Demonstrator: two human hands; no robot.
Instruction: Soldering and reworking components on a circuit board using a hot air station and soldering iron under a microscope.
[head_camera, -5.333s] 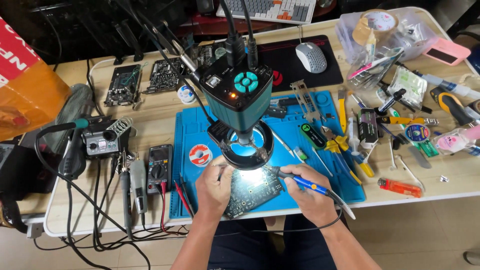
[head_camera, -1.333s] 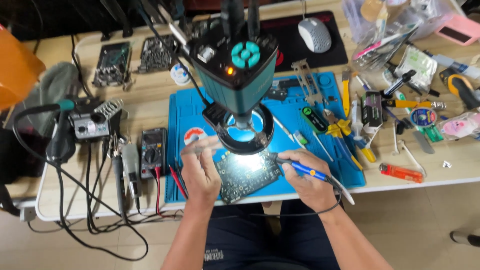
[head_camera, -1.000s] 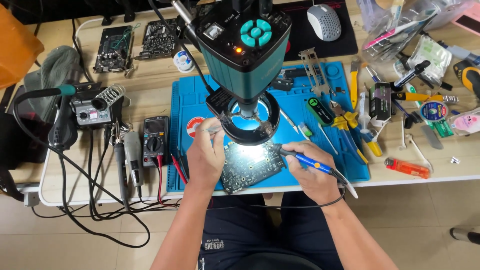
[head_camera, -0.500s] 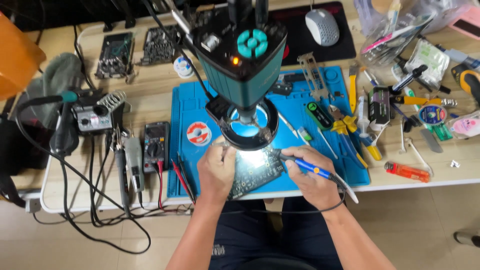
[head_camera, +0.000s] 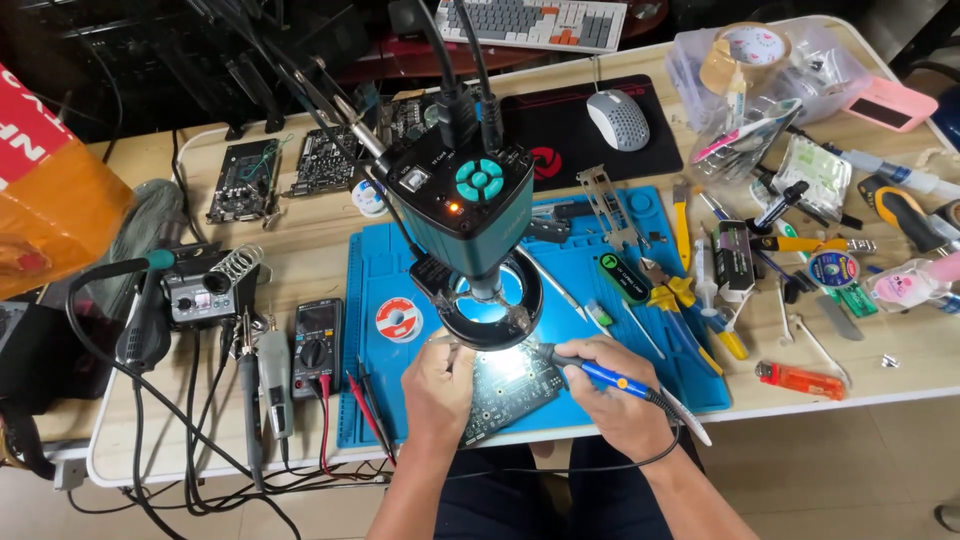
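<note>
A wooden table (head_camera: 150, 440) carries a blue mat (head_camera: 380, 400), which lies near its front edge. Above the mat hangs a green microscope (head_camera: 462, 210) with a lit ring light (head_camera: 490, 315). Under the ring, on the mat, lies a dark circuit board (head_camera: 505, 390). The left hand (head_camera: 437, 395) rests on the board's left edge, fingers curled together at the ring. The right hand (head_camera: 620, 400) pinches a blue soldering iron (head_camera: 600, 372), its tip pointing at the board. A multimeter (head_camera: 317, 345) lies left of the mat.
</note>
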